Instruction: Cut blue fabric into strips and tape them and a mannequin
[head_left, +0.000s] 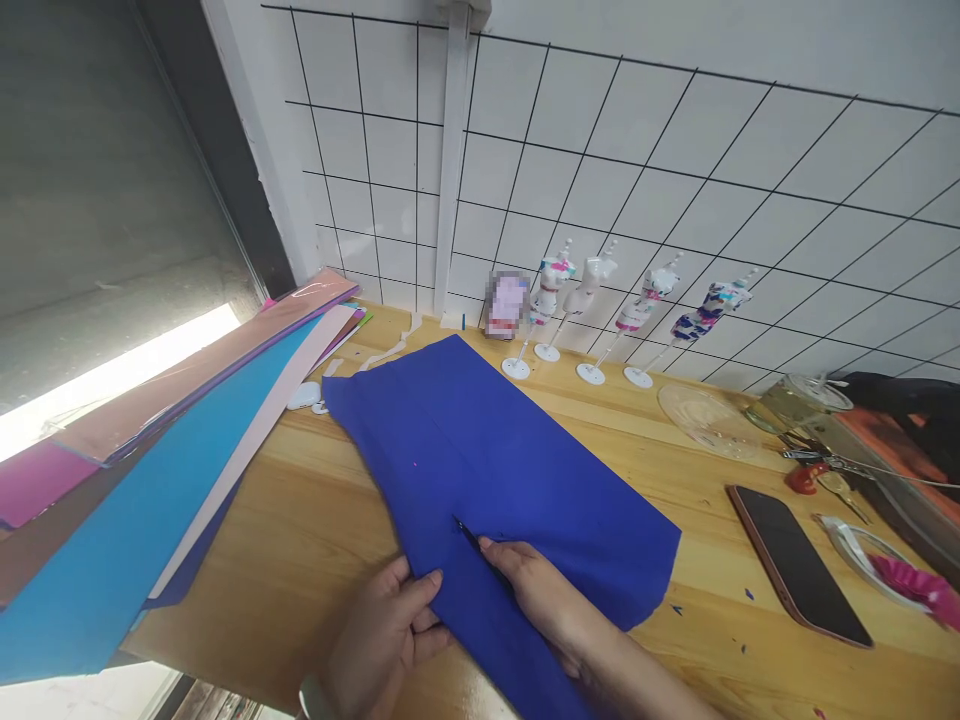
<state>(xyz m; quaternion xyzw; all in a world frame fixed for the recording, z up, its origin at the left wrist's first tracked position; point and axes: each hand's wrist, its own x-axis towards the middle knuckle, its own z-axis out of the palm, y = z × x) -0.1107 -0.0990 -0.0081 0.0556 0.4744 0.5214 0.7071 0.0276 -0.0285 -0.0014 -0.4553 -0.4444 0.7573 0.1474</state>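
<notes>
A large deep-blue sheet (480, 430), paper or thin cloth, lies at an angle across the wooden table, with a strip of it running down to the bottom edge of the view. My left hand (397, 620) pinches its left edge, thumb on top and fingers underneath. My right hand (536, 590) is closed around a slim black tool (472, 540), which looks like scissors. The tool's pointed tip rests over the sheet, aimed up and left. The handles are hidden in my palm. To the right of my right hand, the sheet bulges up and stands apart from the strip.
Coloured sheets (180, 470) are stacked on the left. Small dress-form figures (645, 300) stand along the tiled wall. On the right are a phone (799, 565), a clear plastic disc (709, 420), a jar (799, 400) and keys (844, 492). Blue scraps (749, 594) dot the wooden table (705, 650).
</notes>
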